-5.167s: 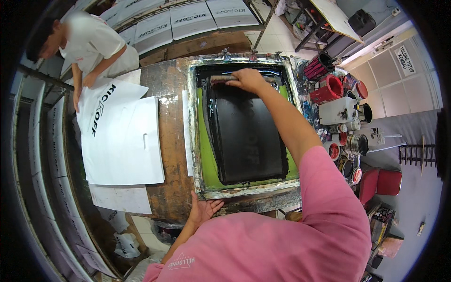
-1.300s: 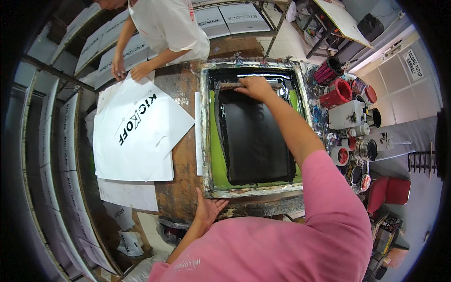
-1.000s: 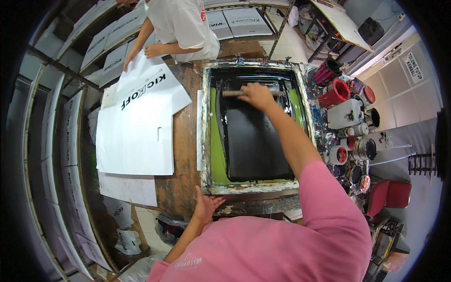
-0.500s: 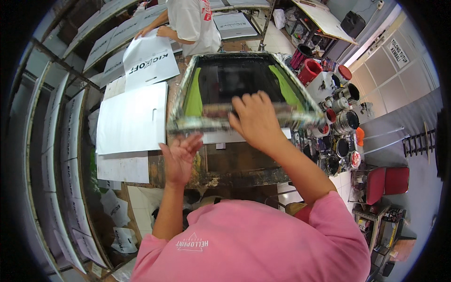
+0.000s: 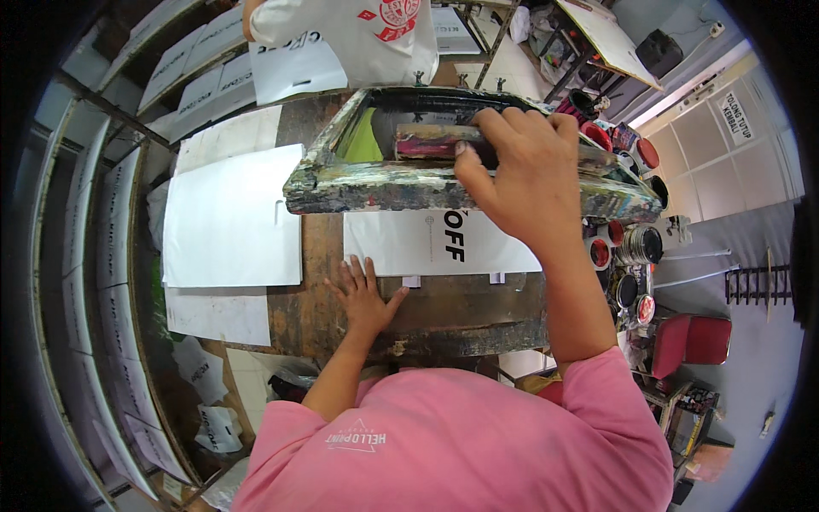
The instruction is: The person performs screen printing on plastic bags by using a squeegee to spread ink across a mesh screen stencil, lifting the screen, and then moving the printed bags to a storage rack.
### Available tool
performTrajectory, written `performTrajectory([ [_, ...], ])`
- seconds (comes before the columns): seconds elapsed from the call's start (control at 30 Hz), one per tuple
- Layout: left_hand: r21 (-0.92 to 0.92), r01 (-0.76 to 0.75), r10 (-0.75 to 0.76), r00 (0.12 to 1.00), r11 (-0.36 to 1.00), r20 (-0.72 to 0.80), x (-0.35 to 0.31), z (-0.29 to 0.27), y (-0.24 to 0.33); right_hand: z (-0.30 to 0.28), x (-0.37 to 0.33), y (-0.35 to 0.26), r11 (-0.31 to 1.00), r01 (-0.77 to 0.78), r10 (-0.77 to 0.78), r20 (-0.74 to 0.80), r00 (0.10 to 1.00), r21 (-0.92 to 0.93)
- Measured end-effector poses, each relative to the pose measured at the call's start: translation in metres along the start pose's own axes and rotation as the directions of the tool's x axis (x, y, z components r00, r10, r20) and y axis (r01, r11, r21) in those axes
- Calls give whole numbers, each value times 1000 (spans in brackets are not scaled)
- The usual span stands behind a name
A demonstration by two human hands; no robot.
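My right hand (image 5: pixel 529 175) grips a paint-stained squeegee (image 5: pixel 426 141) over the near side of a screen-printing frame (image 5: pixel 461 189). The ink-crusted frame stands tilted, its near edge raised above the table. Beneath it lies a flat white bag (image 5: pixel 388 243) with large black lettering, its far part hidden by the frame. My left hand (image 5: pixel 365 299) is spread open, its fingertips at the bag's near left corner. Two small pale tabs, one a paper tab (image 5: pixel 411 281), show along the bag's near edge.
A stack of blank white bags (image 5: pixel 235 218) lies left on the worn wooden table (image 5: pixel 320 316). Beyond it, a co-worker in a white shirt (image 5: pixel 350 30) stands near a printed bag (image 5: pixel 299 68). Ink tins (image 5: pixel 640 245) crowd the right; racks (image 5: pixel 124 256) of printed bags line the left.
The frame has risen at its near edge, uncovering more of the printed bag. My right hand moved right with the squeegee; my left came down to the bag. The co-worker moved right with a bag.
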State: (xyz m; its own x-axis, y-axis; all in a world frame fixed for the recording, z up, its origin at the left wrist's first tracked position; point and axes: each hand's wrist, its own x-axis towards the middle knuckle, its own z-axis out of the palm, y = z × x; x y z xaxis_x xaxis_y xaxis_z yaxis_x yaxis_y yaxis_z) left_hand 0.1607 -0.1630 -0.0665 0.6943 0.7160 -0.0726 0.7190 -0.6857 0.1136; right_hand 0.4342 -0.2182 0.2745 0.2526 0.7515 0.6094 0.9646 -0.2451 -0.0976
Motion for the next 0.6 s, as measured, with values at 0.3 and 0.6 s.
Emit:
performTrajectory([
  [0.3, -489, -245, 62, 931, 837, -361, 58, -83, 30, -2, 24, 6, 999, 32, -33, -62, 998, -25],
  [0.6, -907, -41, -445, 861, 420, -245, 41, -94, -46, -1, -18, -7, 1000, -5, 5, -27, 1000, -16],
])
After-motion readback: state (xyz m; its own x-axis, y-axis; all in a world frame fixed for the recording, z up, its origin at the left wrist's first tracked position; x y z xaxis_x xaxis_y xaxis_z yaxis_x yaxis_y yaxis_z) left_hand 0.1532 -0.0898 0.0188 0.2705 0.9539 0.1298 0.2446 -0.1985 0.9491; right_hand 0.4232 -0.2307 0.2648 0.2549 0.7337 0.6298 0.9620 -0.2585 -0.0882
